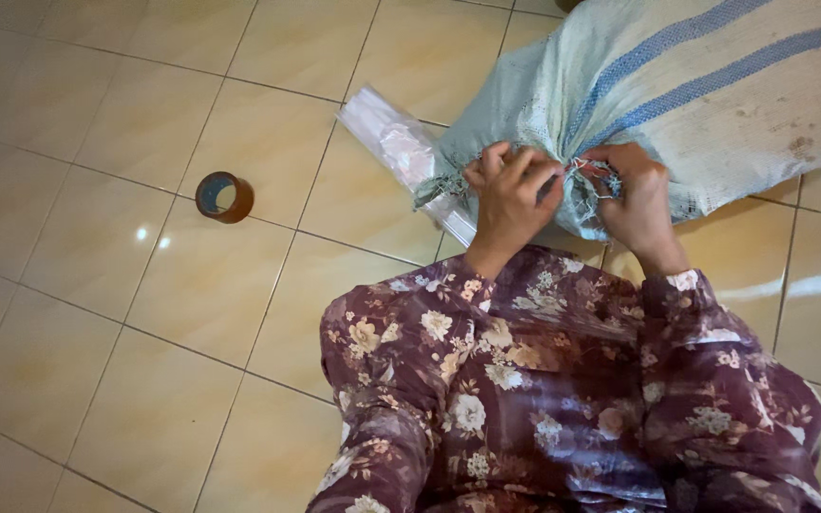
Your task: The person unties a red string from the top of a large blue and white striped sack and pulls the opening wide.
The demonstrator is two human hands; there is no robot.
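On the tiled floor [144, 313] lies a woven sack [715, 95], bulky and likely heavy, its cloth soft and fraying. Left hand [510, 195] and right hand [634, 195] pinch the gathered, tied mouth [586, 171], fingers closed on it, the best grip. Tape roll [223, 197] sits well apart.

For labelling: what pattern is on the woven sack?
Pale sack with blue stripes, head view.

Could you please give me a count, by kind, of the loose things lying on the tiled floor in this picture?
Woven sack with blue stripes, its tied mouth held by the left hand and the right hand: 1
Roll of brown tape: 1
Clear plastic bag, partly under the sack: 1
Total: 3
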